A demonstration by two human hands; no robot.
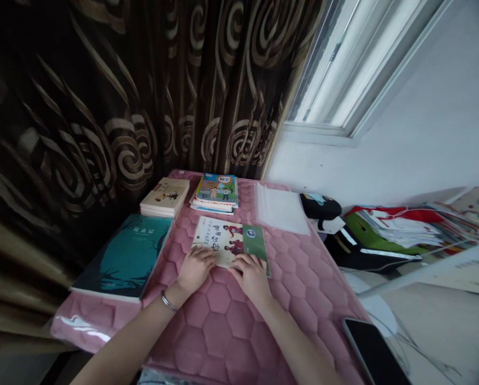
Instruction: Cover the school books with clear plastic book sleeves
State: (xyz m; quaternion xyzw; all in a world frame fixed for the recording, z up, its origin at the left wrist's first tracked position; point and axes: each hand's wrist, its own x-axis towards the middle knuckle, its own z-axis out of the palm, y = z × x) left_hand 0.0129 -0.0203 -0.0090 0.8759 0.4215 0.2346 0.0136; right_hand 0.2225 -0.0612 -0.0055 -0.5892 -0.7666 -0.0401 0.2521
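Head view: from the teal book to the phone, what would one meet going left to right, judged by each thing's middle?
Teal book → beige book stack → white-and-green book → whitish translucent sheets → phone.

There are two hands, one left hand [195, 267] and one right hand [251, 274], and one phone [373, 350]. Two books lie singly, one white-and-green book [233, 241] and one teal book [129, 255]; two stacks hold more, one cream stack [166, 197] and one colourful stack [215, 193], too blurred to count exactly.
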